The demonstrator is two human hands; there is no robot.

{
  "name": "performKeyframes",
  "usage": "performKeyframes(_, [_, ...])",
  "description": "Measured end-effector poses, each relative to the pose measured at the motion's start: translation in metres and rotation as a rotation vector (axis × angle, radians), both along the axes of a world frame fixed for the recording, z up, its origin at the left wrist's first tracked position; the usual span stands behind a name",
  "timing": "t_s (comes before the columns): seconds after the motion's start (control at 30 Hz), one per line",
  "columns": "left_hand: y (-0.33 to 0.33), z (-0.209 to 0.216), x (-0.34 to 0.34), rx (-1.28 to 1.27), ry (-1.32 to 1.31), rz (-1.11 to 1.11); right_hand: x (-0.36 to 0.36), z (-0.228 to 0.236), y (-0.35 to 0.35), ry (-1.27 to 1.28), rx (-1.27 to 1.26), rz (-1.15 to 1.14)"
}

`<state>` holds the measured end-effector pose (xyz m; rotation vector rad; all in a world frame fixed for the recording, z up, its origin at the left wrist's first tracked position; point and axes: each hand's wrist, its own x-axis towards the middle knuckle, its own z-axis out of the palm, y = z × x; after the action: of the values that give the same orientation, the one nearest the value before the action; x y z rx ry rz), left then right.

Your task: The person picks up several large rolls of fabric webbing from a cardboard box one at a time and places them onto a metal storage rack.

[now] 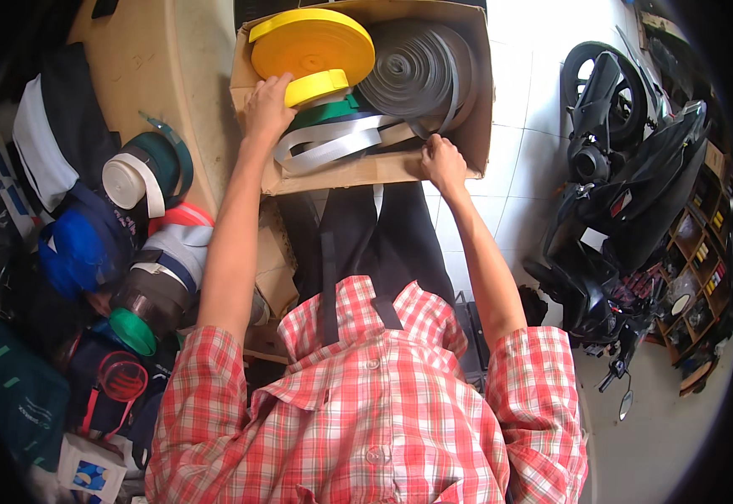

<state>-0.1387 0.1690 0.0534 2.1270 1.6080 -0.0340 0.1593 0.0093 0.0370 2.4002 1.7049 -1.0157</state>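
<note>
A cardboard box (358, 175) holds rolls of webbing. My left hand (269, 105) reaches over its left side, fingers curled against a smaller yellow webbing roll (316, 86). A large yellow webbing roll (312, 49) lies behind that one. On the right of the box sits a big grey webbing roll (404, 67); its loose strip runs down toward the near edge. There my right hand (444, 162) is closed on the strip's end, close against the box rim. White webbing (333, 147) and green webbing (326, 112) lie between my hands.
Several webbing rolls, including a cream roll (125, 182) and a blue roll (81, 248), are heaped at left beside a tan panel (152, 76). A black motorcycle (610, 193) stands on the right, with a compartmented wooden rack (694, 269) beyond it. Pale tiles (505, 168) cover the floor.
</note>
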Motion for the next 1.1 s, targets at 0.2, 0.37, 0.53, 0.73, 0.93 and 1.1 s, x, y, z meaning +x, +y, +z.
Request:
performKeyframes(0.2, [-0.01, -0.002, 0.0, -0.059, 0.028, -0.096, 0.023, -0.018, 0.033, 0.036, 0.098, -0.596])
performKeyframes(0.37, [-0.018, -0.01, 0.007, 0.05, 0.045, 0.075, 0.033, -0.025, 0.049, 0.055, 0.226, -0.513])
performKeyframes(0.53, [-0.022, -0.012, 0.014, 0.072, 0.074, 0.184, 0.023, -0.009, 0.067, 0.202, 0.343, -0.482])
performKeyframes(0.73, [-0.044, -0.009, 0.026, 0.257, 0.052, 0.201, 0.018, -0.023, 0.081, 0.198, 0.199, -0.542])
performKeyframes(0.93, [-0.109, -0.023, 0.033, 0.026, 0.03, 0.114, 0.025, -0.012, 0.078, 0.007, 0.166, -0.276])
performKeyframes(1.1, [-0.124, -0.026, 0.035, -0.356, -0.176, 0.264, 0.016, -0.01, 0.073, 0.075, 0.226, -0.641])
